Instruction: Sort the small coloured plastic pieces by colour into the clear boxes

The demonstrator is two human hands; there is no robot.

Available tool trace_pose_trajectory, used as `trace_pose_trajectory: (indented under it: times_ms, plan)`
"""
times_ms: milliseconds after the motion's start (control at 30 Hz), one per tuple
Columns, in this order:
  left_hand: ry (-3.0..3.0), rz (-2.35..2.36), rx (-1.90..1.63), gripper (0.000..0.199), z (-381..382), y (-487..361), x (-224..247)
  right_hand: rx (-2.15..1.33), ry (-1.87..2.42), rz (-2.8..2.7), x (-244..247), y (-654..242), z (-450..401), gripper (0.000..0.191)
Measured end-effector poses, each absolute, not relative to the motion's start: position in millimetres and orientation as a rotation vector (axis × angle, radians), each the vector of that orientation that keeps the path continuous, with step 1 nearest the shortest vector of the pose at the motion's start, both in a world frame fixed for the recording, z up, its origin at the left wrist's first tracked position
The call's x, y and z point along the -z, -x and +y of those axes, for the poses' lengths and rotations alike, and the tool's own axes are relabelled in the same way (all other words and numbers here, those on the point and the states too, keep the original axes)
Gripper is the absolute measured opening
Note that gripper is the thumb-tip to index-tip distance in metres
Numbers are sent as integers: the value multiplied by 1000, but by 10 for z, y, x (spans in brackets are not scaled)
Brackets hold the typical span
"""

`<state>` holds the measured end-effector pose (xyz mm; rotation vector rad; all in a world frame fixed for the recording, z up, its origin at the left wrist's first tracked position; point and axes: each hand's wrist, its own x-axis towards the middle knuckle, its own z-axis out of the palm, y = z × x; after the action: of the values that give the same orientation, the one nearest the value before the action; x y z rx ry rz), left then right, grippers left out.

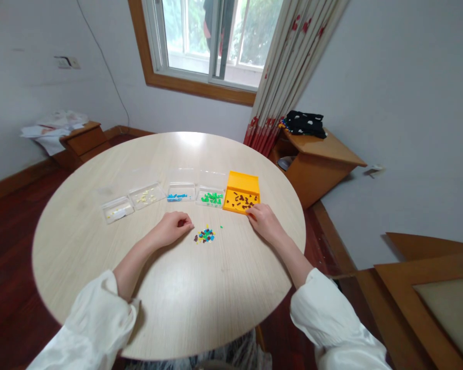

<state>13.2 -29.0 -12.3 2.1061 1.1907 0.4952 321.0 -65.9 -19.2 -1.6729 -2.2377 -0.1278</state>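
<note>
A small pile of mixed blue, green, yellow and brown pieces (pixel 206 236) lies on the round table. My left hand (pixel 172 227) is closed just left of the pile, thumb and fingertips together; whatever they pinch is too small to make out. At the front right corner of an orange box (pixel 244 180) with its lid up, my right hand (pixel 264 220) is closed, fingertips at the rim. Brown pieces (pixel 241 199) lie in that box. Left of it stands a clear box with green pieces (pixel 212 198), then one with blue pieces (pixel 176 197).
Two more clear boxes, one with pale yellow pieces (pixel 145 196) and one with few yellow pieces (pixel 118 211), stand at the left of the row. One loose green piece (pixel 221 226) lies right of the pile. A wooden cabinet (pixel 312 154) stands beyond the table (pixel 170 303).
</note>
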Motion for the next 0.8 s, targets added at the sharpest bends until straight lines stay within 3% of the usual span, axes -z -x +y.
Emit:
trace_pose_trajectory:
  times_ms: [800]
  plan:
    - [-2105, 1193, -493, 33, -268, -100, 170, 316, 1677, -2241, 237, -2930, -971, 28]
